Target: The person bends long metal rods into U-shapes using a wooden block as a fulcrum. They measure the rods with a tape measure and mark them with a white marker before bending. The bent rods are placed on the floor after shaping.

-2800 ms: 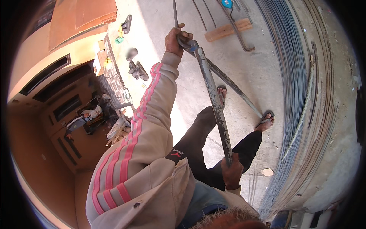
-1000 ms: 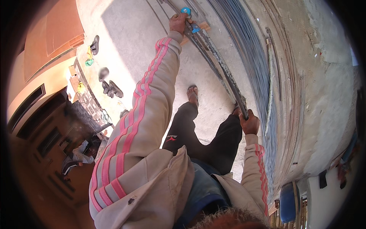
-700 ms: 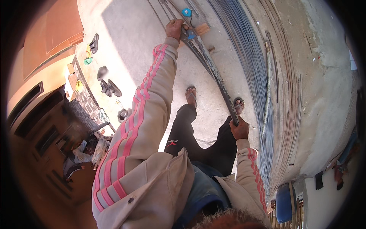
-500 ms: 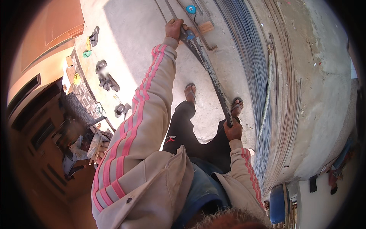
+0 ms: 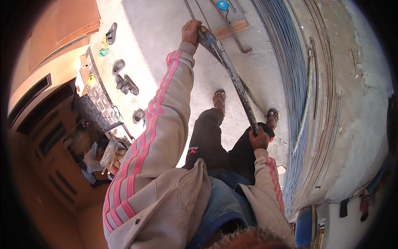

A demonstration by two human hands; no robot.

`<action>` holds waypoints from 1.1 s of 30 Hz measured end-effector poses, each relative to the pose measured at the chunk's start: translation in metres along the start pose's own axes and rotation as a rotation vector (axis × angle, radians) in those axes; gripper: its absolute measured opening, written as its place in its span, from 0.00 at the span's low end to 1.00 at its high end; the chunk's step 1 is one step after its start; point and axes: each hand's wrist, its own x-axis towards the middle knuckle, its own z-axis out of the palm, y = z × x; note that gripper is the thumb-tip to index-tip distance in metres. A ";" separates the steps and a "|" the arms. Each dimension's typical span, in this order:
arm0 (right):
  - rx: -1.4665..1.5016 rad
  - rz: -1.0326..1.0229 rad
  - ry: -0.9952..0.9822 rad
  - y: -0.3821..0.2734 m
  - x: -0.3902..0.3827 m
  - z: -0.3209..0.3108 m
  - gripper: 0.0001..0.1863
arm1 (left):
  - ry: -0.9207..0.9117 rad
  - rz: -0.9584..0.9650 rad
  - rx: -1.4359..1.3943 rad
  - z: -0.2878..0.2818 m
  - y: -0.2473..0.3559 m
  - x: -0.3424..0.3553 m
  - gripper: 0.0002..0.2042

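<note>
My left hand (image 5: 192, 32) is closed on a long metal rod (image 5: 188, 9) beside the head of a long-handled metal tool (image 5: 209, 38). The tool has a blue mark on its head and chipped paint on a long handle (image 5: 230, 70). My right hand (image 5: 259, 139) is wrapped around that handle's near end. The tool's second bar (image 5: 255, 99) angles beneath it toward my right foot (image 5: 272, 118); its far end is hard to see. Beyond the head, a bent bar (image 5: 244, 50) crosses a wooden plank (image 5: 234, 28).
Long bundles of rebar (image 5: 286, 62) line the right. A blue tape measure (image 5: 222, 6) lies at the top. Footwear (image 5: 128, 86) sits on the left floor, near stacked boards (image 5: 68, 25). A cluttered, dark doorway (image 5: 54, 137) is lower left; a blue barrel (image 5: 306, 224) stands lower right.
The handle in my right hand has moved upward in the view since the earliest frame, then slightly down and left. Both hands keep hold, and the view has shifted with my head.
</note>
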 end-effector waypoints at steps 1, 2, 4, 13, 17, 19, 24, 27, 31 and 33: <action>0.021 -0.039 0.017 0.002 0.003 0.006 0.15 | 0.012 0.011 0.012 -0.003 0.000 0.001 0.08; 0.023 -0.049 0.024 0.006 0.006 0.012 0.15 | 0.031 0.002 0.025 -0.005 -0.002 0.002 0.08; 0.026 -0.060 0.039 0.011 0.014 0.020 0.16 | 0.042 0.004 0.030 -0.006 -0.006 0.006 0.08; -0.137 -0.004 0.118 -0.001 -0.005 0.013 0.18 | -0.040 -0.044 -0.054 -0.005 0.004 -0.003 0.10; -0.131 0.008 0.079 -0.007 -0.026 0.006 0.17 | -0.047 -0.070 -0.038 -0.010 0.009 -0.016 0.09; -0.122 0.055 0.037 -0.006 -0.030 0.008 0.19 | -0.061 -0.064 -0.049 -0.013 0.009 -0.022 0.09; -0.183 -0.036 0.142 -0.007 -0.041 0.028 0.19 | -0.030 -0.073 -0.013 -0.030 0.010 -0.034 0.08; -0.040 0.028 0.056 -0.014 -0.049 0.033 0.16 | 0.007 -0.088 -0.004 -0.041 0.011 -0.033 0.08; -0.015 0.058 -0.012 -0.028 -0.056 0.033 0.15 | 0.058 -0.078 0.032 -0.051 0.006 -0.032 0.08; 0.008 0.050 -0.034 -0.036 -0.061 0.032 0.15 | 0.087 -0.080 0.045 -0.062 0.005 -0.038 0.09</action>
